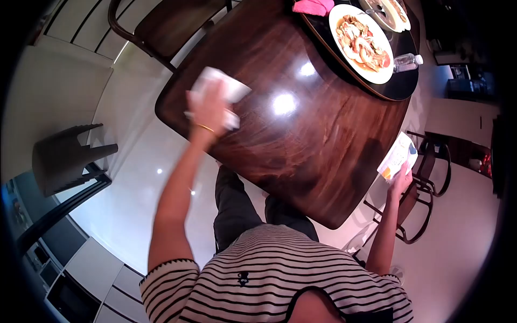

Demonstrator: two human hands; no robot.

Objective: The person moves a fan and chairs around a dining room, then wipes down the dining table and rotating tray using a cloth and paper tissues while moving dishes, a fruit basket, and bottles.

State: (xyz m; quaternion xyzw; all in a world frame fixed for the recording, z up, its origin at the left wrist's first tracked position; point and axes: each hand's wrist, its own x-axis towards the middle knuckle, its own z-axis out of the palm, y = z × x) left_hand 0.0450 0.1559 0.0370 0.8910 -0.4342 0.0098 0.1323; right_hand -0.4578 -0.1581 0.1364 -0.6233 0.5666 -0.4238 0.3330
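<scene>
My left hand (209, 107), blurred by motion, presses a white tissue (234, 89) onto the dark wooden table (301, 140) near its left edge. Folds of the tissue stick out on both sides of the fingers. Off the table's right edge, my right hand (401, 179) grips a white soft packet (398, 155) with coloured printing, which looks like a tissue pack. The fingers behind the packet are hidden.
A round black tray (396, 92) at the far right of the table bears a plate of food (362, 46), another dish (385, 13), a plastic bottle (407, 63) and a pink cloth (313, 6). Chairs (175, 27) stand around the table; stacked stools (62, 159) are at left.
</scene>
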